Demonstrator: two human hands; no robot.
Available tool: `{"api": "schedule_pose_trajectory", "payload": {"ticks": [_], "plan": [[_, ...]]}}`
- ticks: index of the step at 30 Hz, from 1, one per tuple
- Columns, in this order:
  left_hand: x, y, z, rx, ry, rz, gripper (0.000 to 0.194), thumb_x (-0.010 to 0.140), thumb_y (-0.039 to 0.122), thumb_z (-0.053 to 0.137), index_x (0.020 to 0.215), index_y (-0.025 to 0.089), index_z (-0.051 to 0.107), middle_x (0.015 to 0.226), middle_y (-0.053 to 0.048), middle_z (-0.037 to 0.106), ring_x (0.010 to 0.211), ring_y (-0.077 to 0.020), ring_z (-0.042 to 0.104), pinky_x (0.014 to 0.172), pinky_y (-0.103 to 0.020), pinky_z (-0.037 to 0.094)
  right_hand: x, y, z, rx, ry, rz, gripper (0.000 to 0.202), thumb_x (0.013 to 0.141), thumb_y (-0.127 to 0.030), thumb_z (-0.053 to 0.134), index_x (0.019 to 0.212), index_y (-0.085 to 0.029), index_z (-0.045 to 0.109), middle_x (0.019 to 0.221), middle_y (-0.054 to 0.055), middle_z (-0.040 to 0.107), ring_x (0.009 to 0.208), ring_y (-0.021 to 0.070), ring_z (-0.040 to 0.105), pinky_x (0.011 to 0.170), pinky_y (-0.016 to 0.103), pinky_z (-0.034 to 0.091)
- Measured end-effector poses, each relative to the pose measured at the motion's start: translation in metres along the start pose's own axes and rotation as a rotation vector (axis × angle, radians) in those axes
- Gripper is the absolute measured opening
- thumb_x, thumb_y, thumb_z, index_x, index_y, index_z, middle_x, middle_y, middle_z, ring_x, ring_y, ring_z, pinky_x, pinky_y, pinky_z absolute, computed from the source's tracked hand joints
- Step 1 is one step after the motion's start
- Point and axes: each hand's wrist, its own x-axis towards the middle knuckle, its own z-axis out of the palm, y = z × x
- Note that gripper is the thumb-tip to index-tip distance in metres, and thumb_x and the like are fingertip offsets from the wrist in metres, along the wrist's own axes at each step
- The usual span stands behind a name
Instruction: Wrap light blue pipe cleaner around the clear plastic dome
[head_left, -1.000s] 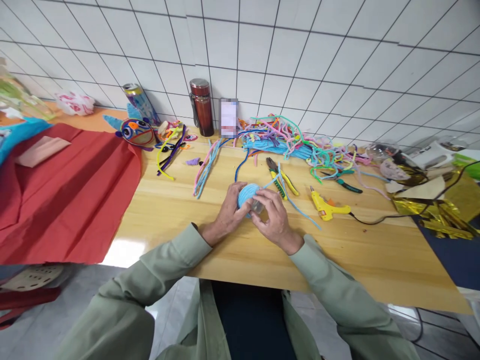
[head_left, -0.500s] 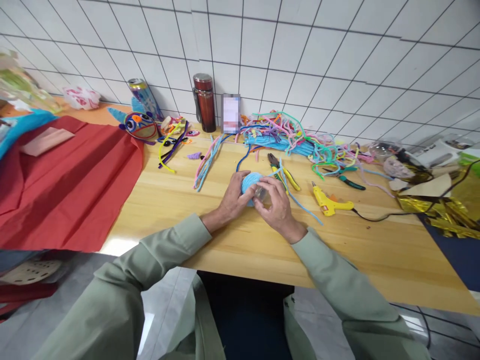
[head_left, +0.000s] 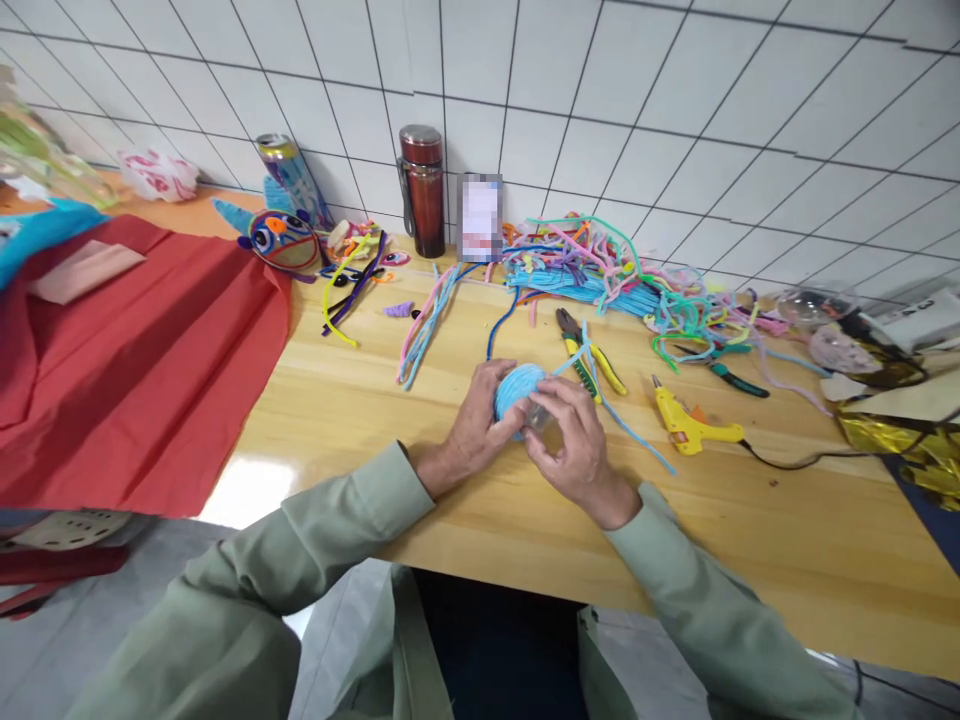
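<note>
My left hand (head_left: 474, 418) is wrapped round a ball (head_left: 519, 388) covered with coils of light blue pipe cleaner. At its right side a clear, see-through part of the ball shows uncovered. My right hand (head_left: 574, 440) grips that side, its fingertips pressed against the coils and the clear part. A loose light blue pipe cleaner (head_left: 634, 440) runs from near my right fingers over the table. Just beyond lie yellow-and-black pliers (head_left: 606, 368). The undersides of the ball and some fingertips are hidden.
A yellow glue gun (head_left: 694, 425) with a black cord lies right. Behind are a pile of pipe cleaners (head_left: 592, 288), a phone (head_left: 480, 215) and a brown thermos (head_left: 424, 190). A finished fish-like craft (head_left: 281, 240) and red cloth (head_left: 165, 360) lie left.
The view has shifted, so the table things appear farther right and slightly larger. Both hands still hold the blue ball, with little change in grip.
</note>
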Motion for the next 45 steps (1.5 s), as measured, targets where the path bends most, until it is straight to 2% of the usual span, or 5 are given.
{"api": "schedule_pose_trajectory", "payload": {"ticks": [7, 16, 22, 32, 45], "plan": [[-0.005, 0.013, 0.001, 0.027, 0.012, 0.018, 0.051, 0.109, 0.046, 0.056, 0.153, 0.023, 0.045, 0.146, -0.017, 0.059, 0.142, -0.0333, 0.056, 0.121, -0.055, 0.049, -0.002, -0.002, -0.008, -0.01, -0.033, -0.007, 0.062, 0.094, -0.014, 0.072, 0.152, -0.028, 0.055, 0.13, 0.014, 0.071, 0.128, 0.0359, 0.072, 0.102, 0.061, 0.067], [-0.006, 0.023, -0.004, 0.002, -0.061, -0.041, 0.061, 0.106, 0.05, 0.061, 0.159, 0.027, 0.041, 0.143, -0.016, 0.062, 0.142, -0.0357, 0.056, 0.119, -0.057, 0.052, -0.009, -0.004, -0.013, 0.018, -0.034, 0.017, 0.051, 0.095, -0.017, 0.074, 0.145, -0.019, 0.063, 0.119, 0.016, 0.072, 0.124, 0.0348, 0.072, 0.092, 0.054, 0.073], [-0.006, 0.023, -0.004, 0.013, -0.067, -0.055, 0.063, 0.106, 0.052, 0.061, 0.16, 0.029, 0.041, 0.144, -0.016, 0.062, 0.14, -0.037, 0.059, 0.116, -0.059, 0.054, -0.008, -0.004, -0.014, 0.03, -0.021, 0.045, 0.048, 0.097, -0.021, 0.071, 0.145, -0.025, 0.063, 0.117, 0.014, 0.074, 0.119, 0.0343, 0.075, 0.086, 0.055, 0.074], [-0.013, 0.006, 0.003, 0.033, -0.009, -0.032, 0.051, 0.108, 0.043, 0.057, 0.153, 0.023, 0.046, 0.149, -0.017, 0.059, 0.142, -0.0323, 0.058, 0.123, -0.056, 0.049, -0.008, -0.002, -0.008, 0.011, -0.005, -0.002, 0.058, 0.094, -0.016, 0.071, 0.149, -0.027, 0.056, 0.132, 0.015, 0.072, 0.128, 0.0349, 0.072, 0.105, 0.06, 0.066], [0.036, -0.013, 0.02, -0.008, 0.066, -0.102, 0.045, 0.101, 0.041, 0.061, 0.14, 0.018, 0.055, 0.137, -0.015, 0.065, 0.129, -0.0299, 0.064, 0.115, -0.051, 0.054, 0.021, 0.029, -0.001, -0.068, 0.069, -0.039, 0.044, 0.093, -0.016, 0.07, 0.136, -0.023, 0.064, 0.129, 0.015, 0.072, 0.124, 0.0336, 0.071, 0.104, 0.058, 0.063]]}}
